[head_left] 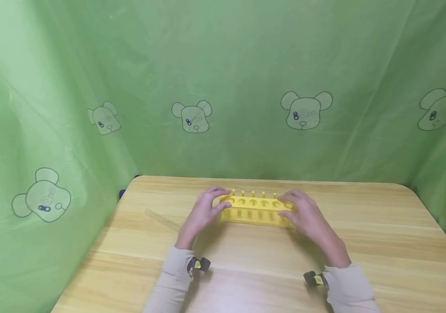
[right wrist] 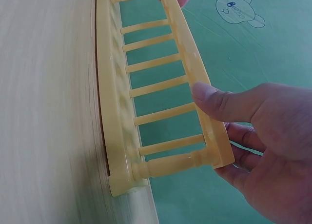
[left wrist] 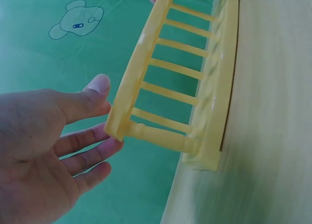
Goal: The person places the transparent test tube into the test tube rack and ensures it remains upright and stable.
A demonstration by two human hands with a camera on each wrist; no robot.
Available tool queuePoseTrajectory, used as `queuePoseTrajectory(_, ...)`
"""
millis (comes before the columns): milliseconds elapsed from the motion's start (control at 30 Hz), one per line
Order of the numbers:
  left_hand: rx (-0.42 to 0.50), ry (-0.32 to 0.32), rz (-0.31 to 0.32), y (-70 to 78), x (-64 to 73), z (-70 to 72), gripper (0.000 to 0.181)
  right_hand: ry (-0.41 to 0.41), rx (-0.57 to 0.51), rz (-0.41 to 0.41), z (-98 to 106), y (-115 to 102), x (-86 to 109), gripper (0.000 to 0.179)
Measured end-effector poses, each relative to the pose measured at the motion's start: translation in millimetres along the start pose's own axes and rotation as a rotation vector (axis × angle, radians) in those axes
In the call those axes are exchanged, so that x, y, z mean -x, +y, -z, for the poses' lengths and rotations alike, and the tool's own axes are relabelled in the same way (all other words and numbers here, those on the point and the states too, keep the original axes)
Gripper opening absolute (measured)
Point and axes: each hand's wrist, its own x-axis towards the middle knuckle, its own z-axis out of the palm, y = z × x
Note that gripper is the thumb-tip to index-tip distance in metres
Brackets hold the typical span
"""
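A yellow test tube rack [head_left: 254, 202] stands upright near the back of the table, with round holes in its top plate and a row of pegs behind them. My left hand [head_left: 207, 208] is at the rack's left end, thumb on the front side and fingers at the back. In the left wrist view, that hand's fingertips [left wrist: 112, 145] meet the corner of the top plate. At the other end my right hand [head_left: 305, 213] grips the top plate, its thumb [right wrist: 207, 94] pressed on the front edge and its fingers behind. No tubes sit in the rack.
A thin, clear glass-like tube or rod [head_left: 162, 219] lies on the wooden table [head_left: 254, 269], left of the rack and partly behind the left wrist. Green curtains [head_left: 246, 143] with printed bear heads hang behind the table and at both sides.
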Motion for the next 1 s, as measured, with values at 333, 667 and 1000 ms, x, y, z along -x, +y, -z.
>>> queuePoseTrajectory(333, -0.009, -0.001, 0.017, -5.5, 12.1, 10.9, 0.041, -0.001, -0.003, 0.0, -3, 2, 2.7, 0.042)
queuePoseTrajectory(667, -0.016, 0.039, -0.011, -14.0, 22.3, 25.9, 0.037, 0.008, -0.001, 0.008, 1, 3, 3.5, 0.041)
queuePoseTrajectory(1000, -0.052, 0.01, -0.025, -23.6, 32.8, 42.8, 0.028, 0.01, -0.014, 0.001, -1, 2, 2.7, 0.041)
